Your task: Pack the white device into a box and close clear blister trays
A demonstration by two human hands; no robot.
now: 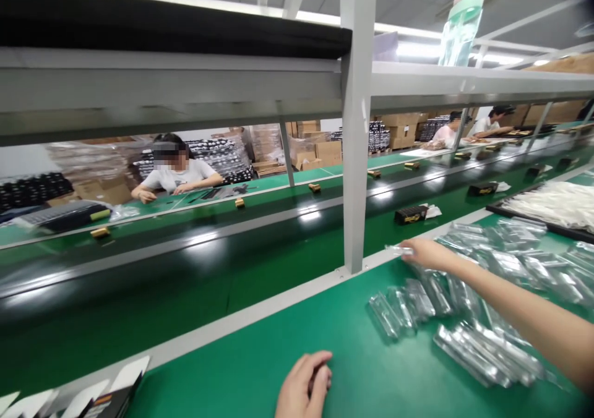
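Stretched out over the bench, my right hand (424, 254) pinches a clear plastic piece (398, 250) near the conveyor's edge. It looks like the moulded clear plastic trays (487, 356) lying in loose rows and a heap under and around my right forearm. My left hand (304, 384) is low in the middle of the view, above the green bench top (223, 375). Its fingers are loosely curled, the thumb stands a little apart from the index finger, and nothing shows between them.
A green conveyor (185, 307) runs past the bench, with black boxes (411, 214) on it. A white post (355, 158) rises at the bench edge. Open black boxes (111, 399) lie at lower left, a tray of white items (557, 204) at right. Co-workers (179, 170) sit opposite.
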